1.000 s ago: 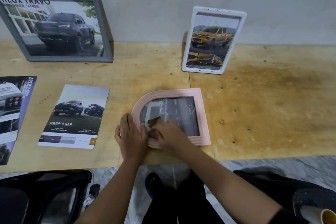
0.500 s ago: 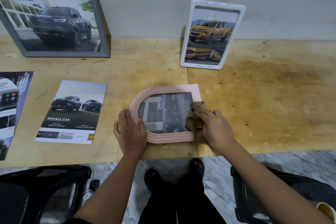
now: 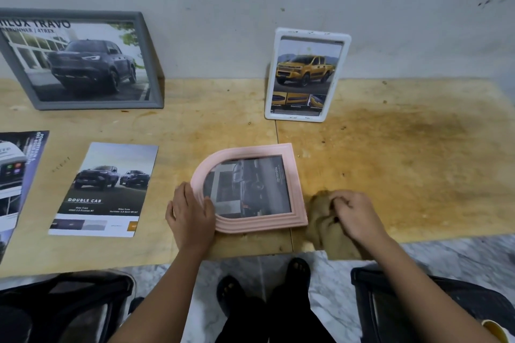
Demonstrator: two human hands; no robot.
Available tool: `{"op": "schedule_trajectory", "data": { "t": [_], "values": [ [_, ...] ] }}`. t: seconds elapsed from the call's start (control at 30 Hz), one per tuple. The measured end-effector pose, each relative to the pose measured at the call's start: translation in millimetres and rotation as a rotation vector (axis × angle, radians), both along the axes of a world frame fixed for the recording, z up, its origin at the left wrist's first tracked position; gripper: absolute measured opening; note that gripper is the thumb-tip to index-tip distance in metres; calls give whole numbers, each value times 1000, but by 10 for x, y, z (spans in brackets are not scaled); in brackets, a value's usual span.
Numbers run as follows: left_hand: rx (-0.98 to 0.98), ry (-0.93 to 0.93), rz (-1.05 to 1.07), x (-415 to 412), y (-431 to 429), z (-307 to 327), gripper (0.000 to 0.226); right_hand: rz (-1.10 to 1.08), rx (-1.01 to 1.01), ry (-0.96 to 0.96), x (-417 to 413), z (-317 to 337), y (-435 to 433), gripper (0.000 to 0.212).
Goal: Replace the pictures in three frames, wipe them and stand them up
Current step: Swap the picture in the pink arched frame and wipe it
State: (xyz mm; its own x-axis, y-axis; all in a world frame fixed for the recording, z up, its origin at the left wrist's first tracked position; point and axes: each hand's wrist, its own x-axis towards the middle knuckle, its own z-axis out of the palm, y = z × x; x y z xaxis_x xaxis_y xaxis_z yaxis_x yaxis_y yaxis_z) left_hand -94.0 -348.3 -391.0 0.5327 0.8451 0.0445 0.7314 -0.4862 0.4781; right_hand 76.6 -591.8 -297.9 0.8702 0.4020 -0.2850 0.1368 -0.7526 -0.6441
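Pink frame (image 3: pixel 296 181) lies flat just beside cloth (image 3: pixel 320 221) in right hand (image 3: pixel 355 214) grip.

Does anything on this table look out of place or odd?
The pink arched frame lies flat, turned sideways, while the grey frame and white frame stand by the wall. A dark brownish stain spreads over the right half of the table.

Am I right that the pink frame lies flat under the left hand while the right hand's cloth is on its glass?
Not quite: the head view shows the right hand gripping the cloth on the table, right of the pink frame, off its glass. The rest holds.
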Motion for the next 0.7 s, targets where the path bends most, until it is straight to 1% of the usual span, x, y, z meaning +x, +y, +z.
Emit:
{"op": "schedule_trajectory", "data": {
  "t": [0.03,0.07,0.1,0.13,0.2,0.23,0.27,0.33,0.37,0.4,0.43,0.47,0.5,0.53,0.57,0.6,0.63,0.7],
  "values": [
    [-11,9,0,0,5,7,56,-88,35,-98,96,41,-30,28],
    [-22,23,-2,2,11,15,58,-124,46,-195,199,59,-52,28],
    [-31,38,-4,1,16,18,59,-111,19,-255,296,30,-67,31],
    [-40,48,-6,-1,27,22,61,-61,-68,-253,365,-20,-61,37],
    [-71,49,-9,-9,44,32,70,93,-357,-124,408,-181,-1,51],
    [-88,41,-13,-13,45,47,75,180,-491,-59,399,-275,21,56],
    [-111,32,-21,-16,46,58,79,238,-583,-24,379,-340,48,58],
    [-157,15,-37,-25,58,77,83,258,-671,-18,365,-390,114,59],
    [-177,10,-44,-37,73,76,82,253,-717,-61,350,-366,148,59],
    [-194,1,-48,-52,87,79,80,247,-737,-158,329,-344,181,58],
    [-209,-13,-45,-76,93,76,78,236,-675,-289,295,-334,217,53],
    [-231,-24,-30,-110,82,84,75,227,-519,-412,251,-331,263,45],
    [-260,-29,1,-148,36,109,72,222,-314,-470,194,-325,326,36],
    [-284,-32,38,-178,-24,127,69,219,-131,-432,124,-303,404,29],
    [-301,-37,69,-193,-95,140,66,217,-24,-308,51,-299,490,26],
    [-311,-50,91,-191,-165,160,66,229,17,-180,-6,-301,572,28],
    [-327,-70,104,-165,-218,182,66,217,21,-94,-42,-343,626,32],
    [-385,-130,168,-73,-272,220,62,111,53,23,-51,-387,719,45]
  ]
}}
